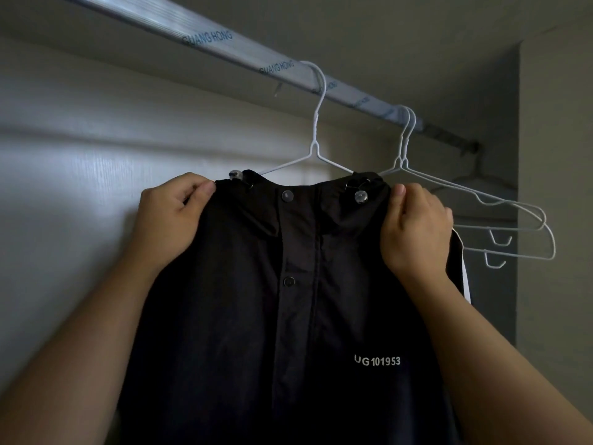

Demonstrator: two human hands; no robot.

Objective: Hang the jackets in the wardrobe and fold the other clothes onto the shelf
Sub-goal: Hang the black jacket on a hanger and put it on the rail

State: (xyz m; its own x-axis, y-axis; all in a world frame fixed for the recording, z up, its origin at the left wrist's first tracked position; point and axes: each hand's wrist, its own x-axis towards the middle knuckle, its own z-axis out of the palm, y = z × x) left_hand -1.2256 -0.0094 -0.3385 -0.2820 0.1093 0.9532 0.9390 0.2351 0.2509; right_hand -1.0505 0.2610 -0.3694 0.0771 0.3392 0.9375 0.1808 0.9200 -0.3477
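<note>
A black jacket [288, 316] with white lettering on its chest hangs in front of me inside the wardrobe. It sits on a white wire hanger [316, 136] whose hook is over the metal rail [224, 48]. My left hand [170, 216] pinches the jacket's left shoulder near the collar. At the right shoulder my right hand [414, 226] grips the fabric. The hanger's lower arms are hidden inside the jacket.
Two bare white wire hangers [513, 213] hang on the rail just right of the jacket. The wardrobe's back wall [80, 155] is behind, and its right side wall [555, 155] stands close to the bare hangers.
</note>
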